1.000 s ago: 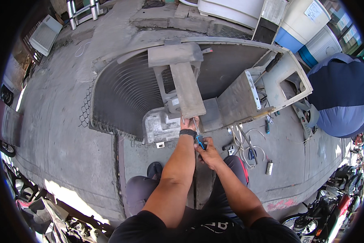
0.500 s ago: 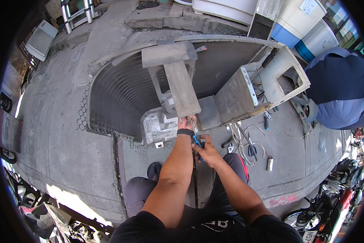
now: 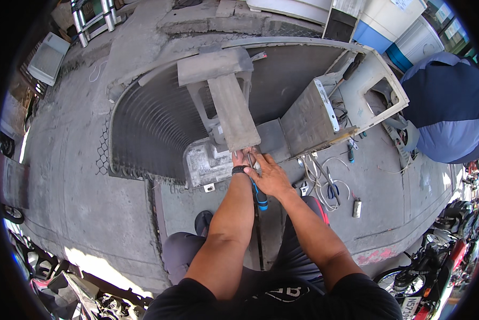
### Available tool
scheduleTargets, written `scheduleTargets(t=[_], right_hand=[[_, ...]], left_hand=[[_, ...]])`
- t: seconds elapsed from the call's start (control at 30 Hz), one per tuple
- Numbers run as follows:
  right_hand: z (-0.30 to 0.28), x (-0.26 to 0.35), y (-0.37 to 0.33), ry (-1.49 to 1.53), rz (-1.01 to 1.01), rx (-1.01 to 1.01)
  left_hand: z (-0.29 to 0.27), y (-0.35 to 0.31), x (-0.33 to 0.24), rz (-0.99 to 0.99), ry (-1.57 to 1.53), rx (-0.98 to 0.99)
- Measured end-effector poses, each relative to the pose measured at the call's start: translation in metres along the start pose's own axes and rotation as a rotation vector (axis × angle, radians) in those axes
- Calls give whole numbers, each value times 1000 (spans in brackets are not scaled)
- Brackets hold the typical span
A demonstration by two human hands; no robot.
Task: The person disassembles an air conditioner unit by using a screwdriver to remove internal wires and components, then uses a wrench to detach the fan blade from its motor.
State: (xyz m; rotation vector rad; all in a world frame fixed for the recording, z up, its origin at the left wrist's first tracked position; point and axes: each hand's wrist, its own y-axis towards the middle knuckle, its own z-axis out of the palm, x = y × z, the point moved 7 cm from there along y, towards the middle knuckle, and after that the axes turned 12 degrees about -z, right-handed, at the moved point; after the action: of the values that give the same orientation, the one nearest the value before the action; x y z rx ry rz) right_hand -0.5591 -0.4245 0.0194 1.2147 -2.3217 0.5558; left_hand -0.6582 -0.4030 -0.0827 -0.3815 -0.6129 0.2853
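Working spot: the left hand [image 3: 241, 158] and right hand [image 3: 270, 176] meet at the near end of the fan motor bracket [image 3: 231, 114].
Fan motor bracket: it stands inside the air conditioner's outdoor unit [image 3: 360, 111], with the curved coil [image 3: 149, 122] to its left and the inner panel [image 3: 309, 109] to its right.
Left hand: its fingers are bent in close at the bracket's end. The fingertips are partly hidden, so I can't tell how tight they are. A dark wrist strap [image 3: 239, 169] sits just below.
Right hand: it lies up against the left one, palm down, with its fingers a little spread. I can't see what its fingertips have.
Screwdriver [image 3: 260, 199]: its blue and black handle pokes out below both hands, beside the left wrist. I can't tell which hand holds it up.
Step in hand: I think it's close screw work at that end. Whether the screw is going in or out, I can't say.
Next move: it looks to call for a straight tool, a steady bracket and one hand back on the handle.
Ground nearby: on the right, dark blue-handled pliers [image 3: 333, 190] lie by a pale looped cable [image 3: 348, 186], near a small can [image 3: 357, 208].
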Motion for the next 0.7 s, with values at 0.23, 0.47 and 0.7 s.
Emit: scheduleTargets(t=[0.23,0.47,0.7], right_hand=[[11,-27,-5,-144,18,-74],[76,-68,-81,945,456,-69],[35,0,-106,503,48,-325]], left_hand=[[-22,37,1,-73,133,60],[-55,69,-26,-7,478,-49],[-117,8,-126,450,675,-477]])
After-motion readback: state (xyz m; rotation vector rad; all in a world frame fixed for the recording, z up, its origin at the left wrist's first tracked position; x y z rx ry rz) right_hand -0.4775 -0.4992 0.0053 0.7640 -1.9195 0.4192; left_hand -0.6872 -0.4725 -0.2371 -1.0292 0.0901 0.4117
